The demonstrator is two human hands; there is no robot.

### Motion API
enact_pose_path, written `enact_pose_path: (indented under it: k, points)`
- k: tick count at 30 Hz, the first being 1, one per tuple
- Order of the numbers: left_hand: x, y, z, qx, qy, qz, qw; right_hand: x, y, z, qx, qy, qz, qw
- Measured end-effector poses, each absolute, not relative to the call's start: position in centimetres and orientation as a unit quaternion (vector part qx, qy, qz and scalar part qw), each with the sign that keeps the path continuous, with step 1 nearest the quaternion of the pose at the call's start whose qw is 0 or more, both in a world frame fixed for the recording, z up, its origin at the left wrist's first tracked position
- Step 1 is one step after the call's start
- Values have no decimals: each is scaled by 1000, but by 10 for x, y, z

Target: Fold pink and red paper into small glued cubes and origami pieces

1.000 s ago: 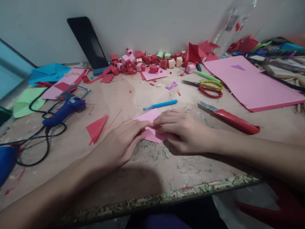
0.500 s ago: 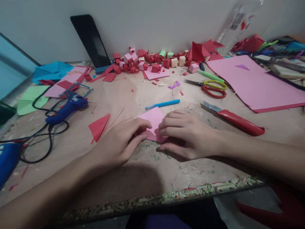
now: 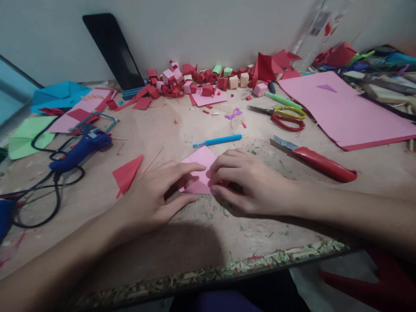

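Note:
Between my hands a small pink square of paper (image 3: pixel 202 177) lies on the tabletop, a crease showing near its lower edge. My left hand (image 3: pixel 165 186) rests over the paper's left side, index finger stretched across it and thumb spread away below. With bent fingers, my right hand (image 3: pixel 248 180) grips the paper's right edge, thumb near the lower corner; its fingers hide that edge. Just beyond the paper is a blue pen-like tool (image 3: pixel 218 141). A folded red paper triangle (image 3: pixel 128 173) sits left of my left hand.
A red-handled knife (image 3: pixel 321 164) and scissors (image 3: pixel 286 117) lie to the right, near large pink sheets (image 3: pixel 344 112). A blue glue gun (image 3: pixel 81 149) with looping cable is on the left. Small paper cubes (image 3: pixel 208 90) and a dark phone (image 3: pixel 113 52) line the wall.
My left index finger has straightened over the paper and the thumb has moved apart from it. My right fingers have curled in closer. The whole view has shifted slightly.

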State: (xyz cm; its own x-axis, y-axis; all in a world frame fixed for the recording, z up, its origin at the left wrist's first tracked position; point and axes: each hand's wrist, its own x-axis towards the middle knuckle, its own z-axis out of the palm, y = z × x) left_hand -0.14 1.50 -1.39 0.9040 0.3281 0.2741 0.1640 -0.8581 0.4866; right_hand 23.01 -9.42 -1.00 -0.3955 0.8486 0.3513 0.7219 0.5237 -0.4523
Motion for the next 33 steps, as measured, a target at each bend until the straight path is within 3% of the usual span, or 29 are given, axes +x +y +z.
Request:
enact_pose_path:
  k: [15, 25, 33]
  points:
    - [-2, 5, -7, 947, 171, 182, 201, 219, -101, -7, -510, -794, 149, 296]
    - [3, 1, -5, 916, 226, 193, 268, 219, -102, -11, -504, -788, 123, 331]
    - [5, 11, -4, 961, 120, 164, 188, 220, -105, -12, -484, -825, 71, 283]
